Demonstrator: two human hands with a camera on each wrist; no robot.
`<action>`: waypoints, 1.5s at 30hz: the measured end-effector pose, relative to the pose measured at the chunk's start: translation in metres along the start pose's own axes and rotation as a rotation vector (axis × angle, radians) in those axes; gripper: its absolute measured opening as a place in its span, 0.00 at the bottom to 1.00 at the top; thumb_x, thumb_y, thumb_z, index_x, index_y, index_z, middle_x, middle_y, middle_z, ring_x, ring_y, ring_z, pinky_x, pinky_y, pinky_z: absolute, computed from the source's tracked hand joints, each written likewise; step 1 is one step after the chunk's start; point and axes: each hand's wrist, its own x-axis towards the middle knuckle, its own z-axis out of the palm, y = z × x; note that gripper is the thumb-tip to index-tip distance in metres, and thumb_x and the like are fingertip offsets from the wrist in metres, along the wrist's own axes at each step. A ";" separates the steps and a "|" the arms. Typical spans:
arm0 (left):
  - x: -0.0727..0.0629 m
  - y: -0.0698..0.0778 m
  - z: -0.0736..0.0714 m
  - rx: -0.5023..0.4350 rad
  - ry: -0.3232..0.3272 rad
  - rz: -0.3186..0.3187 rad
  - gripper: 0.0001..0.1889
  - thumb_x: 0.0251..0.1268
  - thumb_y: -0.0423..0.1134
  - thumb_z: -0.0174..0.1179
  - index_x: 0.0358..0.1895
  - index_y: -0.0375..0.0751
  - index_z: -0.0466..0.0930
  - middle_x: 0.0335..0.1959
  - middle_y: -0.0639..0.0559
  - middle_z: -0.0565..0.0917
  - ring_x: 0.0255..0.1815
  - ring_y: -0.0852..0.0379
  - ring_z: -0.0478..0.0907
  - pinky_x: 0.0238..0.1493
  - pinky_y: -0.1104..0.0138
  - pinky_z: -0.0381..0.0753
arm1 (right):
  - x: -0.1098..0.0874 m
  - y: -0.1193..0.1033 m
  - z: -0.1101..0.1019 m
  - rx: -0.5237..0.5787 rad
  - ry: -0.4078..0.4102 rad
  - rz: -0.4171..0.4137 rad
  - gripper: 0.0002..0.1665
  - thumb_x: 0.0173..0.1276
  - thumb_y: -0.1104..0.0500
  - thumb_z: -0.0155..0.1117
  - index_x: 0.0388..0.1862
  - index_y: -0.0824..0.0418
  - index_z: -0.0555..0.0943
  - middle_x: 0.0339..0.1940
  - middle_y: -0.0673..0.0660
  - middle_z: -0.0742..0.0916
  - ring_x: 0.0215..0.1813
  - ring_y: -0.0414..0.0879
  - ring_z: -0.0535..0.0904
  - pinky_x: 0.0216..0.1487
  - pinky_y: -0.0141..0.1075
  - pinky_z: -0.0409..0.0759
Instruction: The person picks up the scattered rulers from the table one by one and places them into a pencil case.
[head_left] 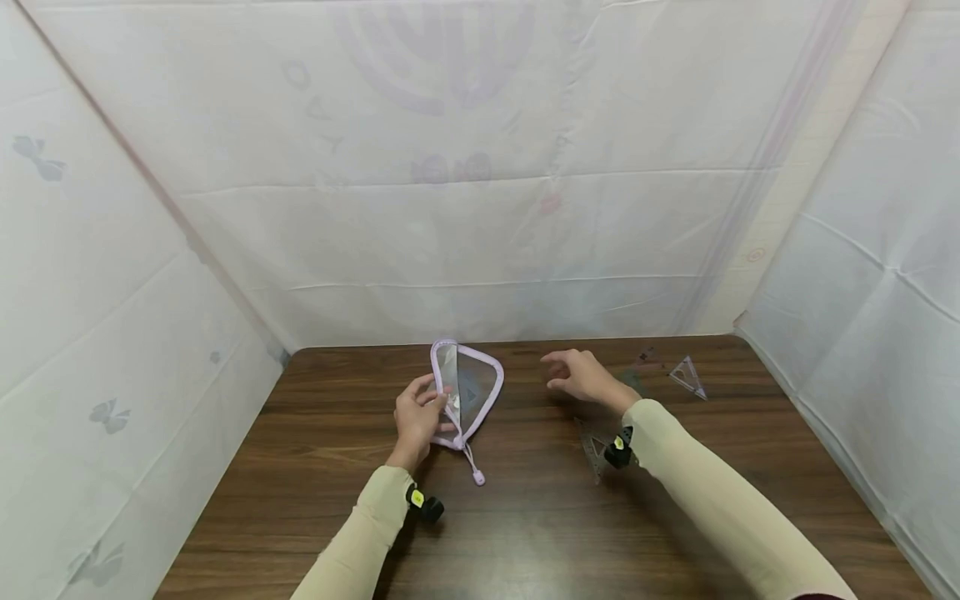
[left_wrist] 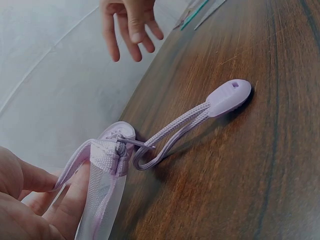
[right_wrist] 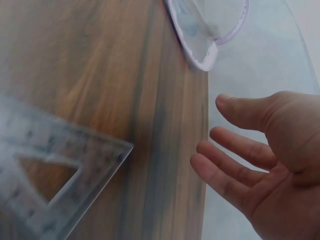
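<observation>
A see-through zipper pouch (head_left: 487,402) with lilac edging stands mouth partly spread on the table, and a bluish triangular shape shows through its side. My left hand (head_left: 417,417) holds the pouch by its near left edge, fingers at the opening. From the zipper end a lilac cord pull (left_wrist: 229,98) trails onto the wood. My right hand (head_left: 585,377) hovers right of the pouch with fingers loosely bent and nothing in them. Below that wrist lies a clear set square (right_wrist: 100,150). Beyond the forearm are a lilac set square (head_left: 688,377) and a partly hidden greenish piece (head_left: 632,381).
The dark wooden table (head_left: 322,467) ends at a back edge against a pale cloth wall (head_left: 480,233). A small reddish piece (head_left: 647,358) lies near that edge, behind the right forearm. Similar cloth hangs at both sides.
</observation>
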 end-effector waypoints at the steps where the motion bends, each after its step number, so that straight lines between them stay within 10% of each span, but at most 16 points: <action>1: 0.000 0.000 0.000 -0.001 -0.002 0.001 0.23 0.67 0.22 0.63 0.64 0.38 0.78 0.51 0.33 0.86 0.35 0.49 0.87 0.24 0.53 0.91 | -0.003 0.001 -0.001 -0.005 -0.007 0.002 0.29 0.71 0.64 0.70 0.69 0.68 0.75 0.55 0.66 0.87 0.56 0.58 0.85 0.56 0.50 0.88; 45: -0.002 0.001 0.003 -0.001 -0.019 0.003 0.22 0.68 0.23 0.63 0.64 0.39 0.78 0.49 0.35 0.87 0.34 0.51 0.87 0.25 0.52 0.91 | -0.118 0.029 0.008 -0.017 0.109 -0.033 0.36 0.65 0.61 0.76 0.70 0.67 0.74 0.53 0.63 0.86 0.45 0.53 0.84 0.41 0.41 0.88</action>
